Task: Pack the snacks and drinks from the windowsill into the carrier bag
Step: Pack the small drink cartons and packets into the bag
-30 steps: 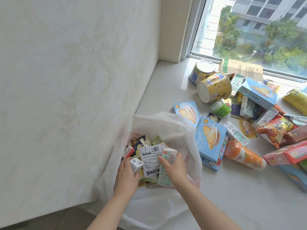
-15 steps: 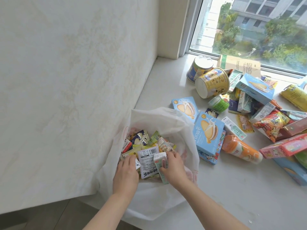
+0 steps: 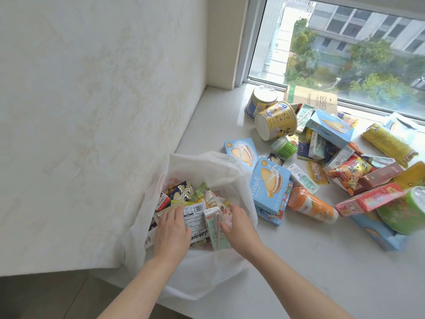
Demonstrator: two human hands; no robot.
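Observation:
The white carrier bag (image 3: 208, 165) lies open on the windowsill's left end, against the wall, with several snack packets inside. My left hand (image 3: 171, 229) rests palm down on a white barcoded packet (image 3: 195, 215) in the bag; whatever is under the palm is hidden. My right hand (image 3: 238, 223) holds a pale green drink carton (image 3: 215, 230) by its right side, its fingers curled onto it, and the carton lies on the bag's contents. More snacks and drinks are piled on the sill to the right.
Just right of the bag lie blue biscuit boxes (image 3: 268, 180) and an orange bottle (image 3: 310, 207). Yellow and blue tubs (image 3: 274, 119), red packets and a green tub (image 3: 404, 209) crowd the sill towards the window. Bare sill (image 3: 299, 261) shows in front.
Both hands have lowered into the bag. The small white carton that my left hand held is out of sight, and the green carton has come down onto the packets.

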